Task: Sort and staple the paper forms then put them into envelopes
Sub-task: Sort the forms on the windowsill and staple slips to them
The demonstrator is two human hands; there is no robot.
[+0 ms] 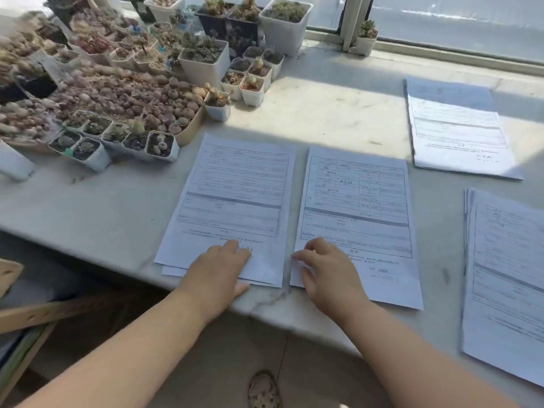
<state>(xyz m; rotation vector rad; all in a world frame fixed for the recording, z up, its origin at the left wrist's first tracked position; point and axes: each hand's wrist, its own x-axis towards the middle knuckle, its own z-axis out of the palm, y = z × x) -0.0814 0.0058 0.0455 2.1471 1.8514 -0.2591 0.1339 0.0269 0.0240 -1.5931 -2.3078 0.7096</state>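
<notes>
A: where's the paperwork?
B: 2 stacks of forms point(235, 201) at the counter point(338, 107) front edge. Left hand point(217, 272) flat, fingers together; right hand point(326, 269) fingers loosely spread on the right stack point(359, 207). Open counter behind.

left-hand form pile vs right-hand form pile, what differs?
The left pile tilts and shows offset sheets at its near edge; the right pile lies squarer. The left hand rests flat on its pile; the right hand has curled fingers at its pile's corner. Both are printed forms.
</notes>
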